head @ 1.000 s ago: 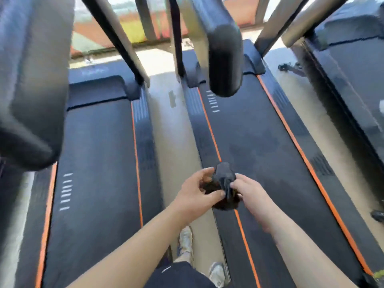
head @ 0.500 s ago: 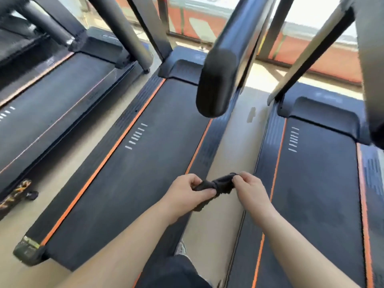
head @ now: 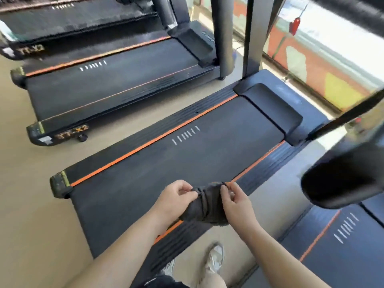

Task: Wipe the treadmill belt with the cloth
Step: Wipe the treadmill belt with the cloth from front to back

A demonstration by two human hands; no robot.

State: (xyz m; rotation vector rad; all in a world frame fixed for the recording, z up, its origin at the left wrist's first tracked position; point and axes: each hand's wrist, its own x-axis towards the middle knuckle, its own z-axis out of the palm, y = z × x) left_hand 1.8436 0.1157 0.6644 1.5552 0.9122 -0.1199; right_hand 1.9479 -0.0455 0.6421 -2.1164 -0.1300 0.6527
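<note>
- So, from the head view, where is the cloth?
- You have the cloth [head: 204, 204] bunched between both hands. It hangs just above the near side of the treadmill belt [head: 187, 159], over the orange stripe. It doesn't appear to be touching the belt, so by my reading the wiping hasn't begun.
- And your hands?
- Your left hand [head: 176, 199] pinches the cloth's upper left edge with curled fingers. Your right hand [head: 236, 202] pinches the upper right edge between thumb and fingertips. Both are grasping it, and neither is free.
- How will it handle?
- It sags in folds, so judge it soft, light and limp; it won't keep a shape. You'd do better to gather it into a flat pad under one palm than to hold it by the edges. Otherwise it may drag and roll up. The belt looks matt and textured, so expect some friction.
- What can't you make out?
- The cloth's lower end blurs into the dark side rail [head: 266, 169], so you can't tell its full size or whether it's damp. The belt's far end runs under the motor cover [head: 272, 109]. A blurred handrail end [head: 342, 179] on the right hides part of the gap beyond. Your shoe [head: 216, 258] stands between this treadmill and the next one, and the rest of you is cut off at the bottom. The floor [head: 31, 183] shows clearly only on the left.
</note>
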